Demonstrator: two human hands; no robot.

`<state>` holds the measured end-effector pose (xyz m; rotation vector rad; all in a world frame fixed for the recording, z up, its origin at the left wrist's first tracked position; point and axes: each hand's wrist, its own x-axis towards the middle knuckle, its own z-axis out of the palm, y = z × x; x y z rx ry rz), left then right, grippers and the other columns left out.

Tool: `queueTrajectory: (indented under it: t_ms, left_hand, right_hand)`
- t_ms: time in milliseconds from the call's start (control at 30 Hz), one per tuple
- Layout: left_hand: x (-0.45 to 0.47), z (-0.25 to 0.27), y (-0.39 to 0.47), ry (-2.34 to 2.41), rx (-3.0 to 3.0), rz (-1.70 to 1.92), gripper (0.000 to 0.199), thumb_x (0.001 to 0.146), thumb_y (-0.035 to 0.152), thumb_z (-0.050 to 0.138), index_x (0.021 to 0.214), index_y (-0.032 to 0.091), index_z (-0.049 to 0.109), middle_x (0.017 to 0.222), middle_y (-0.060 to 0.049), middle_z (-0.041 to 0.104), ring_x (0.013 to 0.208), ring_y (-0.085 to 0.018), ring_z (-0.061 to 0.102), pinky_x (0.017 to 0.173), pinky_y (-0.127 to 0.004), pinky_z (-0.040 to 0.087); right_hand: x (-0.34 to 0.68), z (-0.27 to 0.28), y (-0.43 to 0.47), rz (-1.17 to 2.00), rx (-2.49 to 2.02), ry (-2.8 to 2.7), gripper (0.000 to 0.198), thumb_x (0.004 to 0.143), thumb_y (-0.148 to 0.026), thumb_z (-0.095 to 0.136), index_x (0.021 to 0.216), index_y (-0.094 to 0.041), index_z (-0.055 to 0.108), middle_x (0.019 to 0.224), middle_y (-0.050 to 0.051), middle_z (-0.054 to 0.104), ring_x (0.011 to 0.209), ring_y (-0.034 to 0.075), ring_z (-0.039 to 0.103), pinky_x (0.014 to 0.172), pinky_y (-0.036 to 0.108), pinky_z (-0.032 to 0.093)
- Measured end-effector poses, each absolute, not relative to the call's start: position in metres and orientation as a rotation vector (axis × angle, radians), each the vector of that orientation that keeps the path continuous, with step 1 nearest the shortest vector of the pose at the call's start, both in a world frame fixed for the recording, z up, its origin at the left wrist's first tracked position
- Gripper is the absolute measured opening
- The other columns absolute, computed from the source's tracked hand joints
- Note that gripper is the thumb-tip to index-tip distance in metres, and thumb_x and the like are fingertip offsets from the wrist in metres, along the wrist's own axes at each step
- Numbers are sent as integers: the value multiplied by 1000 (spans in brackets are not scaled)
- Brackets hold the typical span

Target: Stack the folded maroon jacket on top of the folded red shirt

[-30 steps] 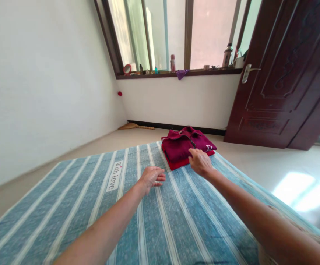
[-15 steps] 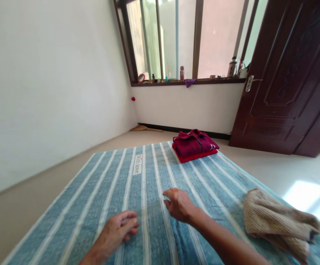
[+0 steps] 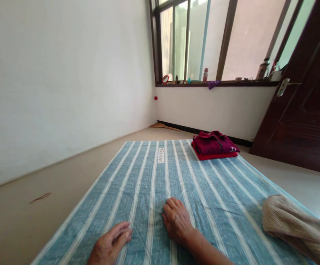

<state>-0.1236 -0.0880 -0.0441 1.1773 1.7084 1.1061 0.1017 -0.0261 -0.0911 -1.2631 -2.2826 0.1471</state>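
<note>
The beige knit garment (image 3: 298,228) lay well right of the flat, empty right hand (image 3: 178,221) (nearer than the loosely curled, seemingly empty left hand (image 3: 108,244)), long axis running right along the striped mat (image 3: 148,176).

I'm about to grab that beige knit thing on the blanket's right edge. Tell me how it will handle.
The beige knit garment lies crumpled in soft folds, so it will probably sag and drape, not hold its shape. The ribbed knit looks thick, so probably grippy, not slippery. Pushed across the striped blanket, it would likely bunch rather than slide.
</note>
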Motion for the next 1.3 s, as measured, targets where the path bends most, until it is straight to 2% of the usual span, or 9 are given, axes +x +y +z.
queueTrajectory:
  t_ms: [233,633,1300]
  left_hand:
    - [-122,-51,-91,1652,1079,1256,55,47,60,75,81,17,66,73,-8,73,70,-28,71,67,-34,60]
    - [-129,-74,-89,1620,1141,1269,47,54,51,71,86,18,63,77,-6,74,76,-27,71,72,-34,59]
    - [-131,-77,-88,1670,1200,1246,46,54,53,69,86,20,63,78,-4,74,77,-27,71,71,-32,59]
  right_hand:
    - [104,-96,-29,136,-1199,-2221,10,83,-12,56,80,-20,52,92,3,57,92,21,51,83,34,41]
    - [104,-97,-32,153,-1202,-2209,10,84,-11,56,82,-20,55,97,4,59,95,21,53,86,34,41]
    - [104,-94,-31,182,-1227,-2186,10,83,-11,57,82,-20,57,99,4,60,96,21,53,87,34,41]
